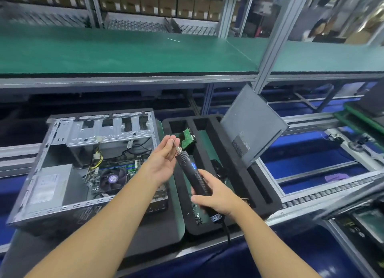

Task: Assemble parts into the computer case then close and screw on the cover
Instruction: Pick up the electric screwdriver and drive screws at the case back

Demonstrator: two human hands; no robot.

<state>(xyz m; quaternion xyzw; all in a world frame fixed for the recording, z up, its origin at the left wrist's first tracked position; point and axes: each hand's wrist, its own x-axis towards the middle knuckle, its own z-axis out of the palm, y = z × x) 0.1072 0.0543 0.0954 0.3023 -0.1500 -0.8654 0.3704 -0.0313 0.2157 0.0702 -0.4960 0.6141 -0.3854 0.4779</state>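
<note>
Black electric screwdriver (191, 169): right hand (209, 194) grips body, left hand (164, 159) pinches silver bit (174, 143) (open grey metal computer case (52, 213) alongside).

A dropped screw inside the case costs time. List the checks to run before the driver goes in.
1. Right hand grips the screwdriver: ok.
2. Left hand pinches the bit: ok.
3. Bit loaded: cannot tell, the hand hides its tip.
4. Computer case lies open: ok.
5. Hard drive mounted: not ok, it stands in the foam tray.
6. Cover out of the way: ok, leaning in the tray.
</note>
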